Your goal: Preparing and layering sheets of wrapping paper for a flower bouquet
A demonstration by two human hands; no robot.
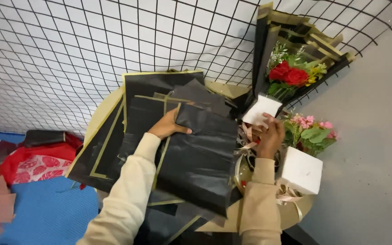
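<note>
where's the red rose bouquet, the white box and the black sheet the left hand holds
red rose bouquet (290, 75), head view, on the red blooms
white box (301, 171), head view, on its top face
black sheet (200, 154), head view, on its middle
left hand (168, 124), head view, on its back

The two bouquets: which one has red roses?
The upper bouquet, wrapped in black gold-edged paper against the wire grid. The lower bouquet, beside the right hand, has pink flowers.

A single head-worn camera looks steeply down and forward from close above the round worktop (296, 213). It faces the wire grid (91, 54) behind the worktop, with both sleeved forearms entering from the bottom edge.
</note>
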